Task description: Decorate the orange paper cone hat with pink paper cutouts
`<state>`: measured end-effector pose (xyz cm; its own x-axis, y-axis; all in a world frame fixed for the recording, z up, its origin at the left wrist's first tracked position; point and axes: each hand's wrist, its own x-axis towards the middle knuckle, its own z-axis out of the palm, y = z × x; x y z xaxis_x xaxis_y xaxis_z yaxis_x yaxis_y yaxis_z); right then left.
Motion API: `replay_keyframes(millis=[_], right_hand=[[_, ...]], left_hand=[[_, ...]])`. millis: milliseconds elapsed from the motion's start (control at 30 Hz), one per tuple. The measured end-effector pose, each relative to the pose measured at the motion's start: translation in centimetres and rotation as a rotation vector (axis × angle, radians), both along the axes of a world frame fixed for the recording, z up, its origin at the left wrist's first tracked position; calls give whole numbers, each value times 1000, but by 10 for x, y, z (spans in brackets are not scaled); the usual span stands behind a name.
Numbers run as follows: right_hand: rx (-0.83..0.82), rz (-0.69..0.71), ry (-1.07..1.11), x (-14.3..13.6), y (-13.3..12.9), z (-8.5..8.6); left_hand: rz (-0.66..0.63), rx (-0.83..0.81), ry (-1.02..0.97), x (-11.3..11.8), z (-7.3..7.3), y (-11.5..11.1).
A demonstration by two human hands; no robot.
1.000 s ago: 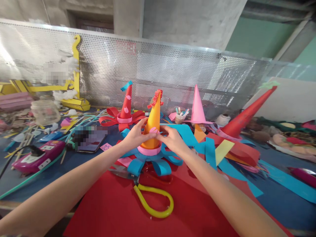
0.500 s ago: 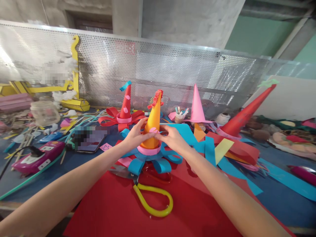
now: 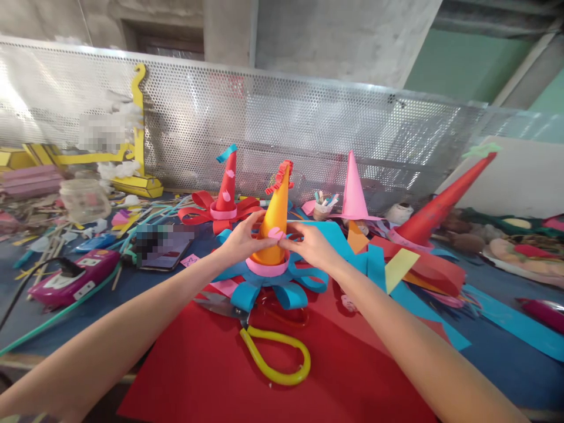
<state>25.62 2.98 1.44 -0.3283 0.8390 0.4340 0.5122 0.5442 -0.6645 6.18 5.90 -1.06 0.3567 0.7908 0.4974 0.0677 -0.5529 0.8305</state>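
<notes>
Barely anything has moved since the earlier frame: the whole head view has slid a touch, and more of a crumpled pink scrap (image 3: pixel 348 302) shows beside the right forearm. Both hands are where they were. Fingers of the left hand (image 3: pixel 240 242) and right hand (image 3: pixel 311 245) are curved round opposite sides of the yellow cone (image 3: pixel 277 208), parted just enough to fit it, with the thumbs meeting at the pink cutout (image 3: pixel 277 232) on its front. Can't tell if that cutout is stuck down or only held by pressure. As for progress, I'd call this one pretty far along: red crinkled trim (image 3: pixel 285 170) at the tip above the fingers, pink band (image 3: pixel 268 270) just below them, and blue loops (image 3: pixel 293 296) spread around the base. Only one cutout shows from here, while the small red cone (image 3: pixel 228 183), beyond the left fingers, has two, so maybe there's room for another. Pink cone (image 3: pixel 351 191) past the right fingers looks way plainer, no loops or cutouts visible. Yellow-handled scissors (image 3: pixel 288 379) lie nearer the wearer than the fingers, on the red sheet (image 3: pixel 198 376).
</notes>
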Motion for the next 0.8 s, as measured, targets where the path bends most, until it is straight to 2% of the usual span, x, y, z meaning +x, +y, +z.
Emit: replay_keyframes(millis=[167, 267, 433, 500, 600, 667, 800], right_hand=[[-17, -12, -49, -1, -2, 4], [-34, -76, -101, 2, -11, 14], [-20, -305, -191, 34, -54, 33], [-42, -387, -326, 54, -80, 35], [-134, -451, -580, 84, -115, 26], [-121, -499, -700, 101, -129, 14], [-88, -527, -869, 119, -131, -14]], left_hand=[[26, -2, 0, 1, 0, -1], [51, -1, 16, 2, -1, -1], [78, -4, 43, 1, -1, -2], [71, -1, 62, 0, 0, -3], [59, 15, 66, 0, 0, -4], [52, 25, 65, 0, 1, -4], [50, 23, 61, -1, 1, -5]])
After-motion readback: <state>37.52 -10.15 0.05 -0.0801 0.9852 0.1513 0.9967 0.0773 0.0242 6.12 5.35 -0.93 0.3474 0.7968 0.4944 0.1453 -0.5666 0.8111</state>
